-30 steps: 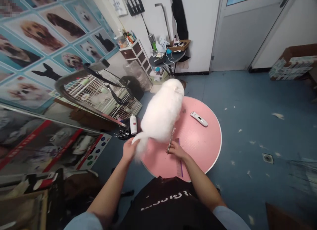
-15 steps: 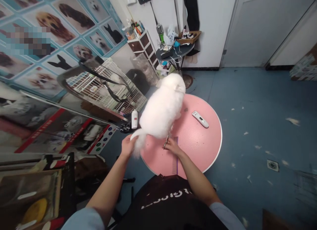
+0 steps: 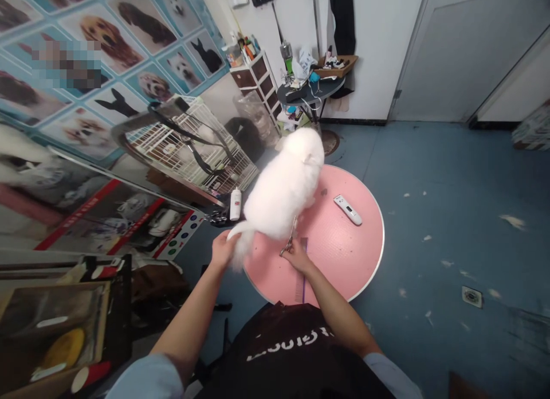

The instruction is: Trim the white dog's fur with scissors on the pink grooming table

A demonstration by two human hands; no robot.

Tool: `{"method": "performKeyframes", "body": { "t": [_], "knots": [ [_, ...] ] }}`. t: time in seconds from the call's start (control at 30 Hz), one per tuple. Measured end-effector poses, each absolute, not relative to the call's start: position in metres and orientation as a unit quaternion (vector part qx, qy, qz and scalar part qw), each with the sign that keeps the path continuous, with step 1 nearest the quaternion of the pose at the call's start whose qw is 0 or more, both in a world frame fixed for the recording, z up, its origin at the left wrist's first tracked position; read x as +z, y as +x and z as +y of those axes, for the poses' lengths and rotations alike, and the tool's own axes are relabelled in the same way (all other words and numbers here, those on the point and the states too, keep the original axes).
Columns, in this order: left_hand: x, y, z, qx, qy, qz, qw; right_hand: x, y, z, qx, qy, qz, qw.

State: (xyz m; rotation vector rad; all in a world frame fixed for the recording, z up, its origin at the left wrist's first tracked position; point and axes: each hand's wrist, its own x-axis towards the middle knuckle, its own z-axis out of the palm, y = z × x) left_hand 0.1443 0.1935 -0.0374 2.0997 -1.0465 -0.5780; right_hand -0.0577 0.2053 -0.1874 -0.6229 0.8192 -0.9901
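Scissors (image 3: 293, 231) and right hand (image 3: 297, 255) had shifted slightly toward the left hand (image 3: 222, 249) since the earlier frame. The left hand pinched the tail (image 3: 242, 230) of a white dog (image 3: 279, 195), which was just ahead of both hands on a round pink table (image 3: 339, 255). Right-hand fingers gripped the handles; whether the blades were parted could not be told. Trimming the rear coat seemed the step in hand; another cut would call for a steady tail and careful tips. The left hand was beyond the table's rim; open surface lay between the right hand and a clipper (image 3: 349, 210), with a comb (image 3: 299, 287) below the right hand.
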Motion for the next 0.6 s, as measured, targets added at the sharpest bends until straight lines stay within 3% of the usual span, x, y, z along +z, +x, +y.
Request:
{"method": "performKeyframes", "body": {
  "t": [0.6],
  "knots": [
    [-0.028, 0.132, 0.196, -0.221, 0.818, -0.384, 0.366, -0.191, -0.065, 0.203, -0.447, -0.411, 0.443, 0.660]
  ]
}}
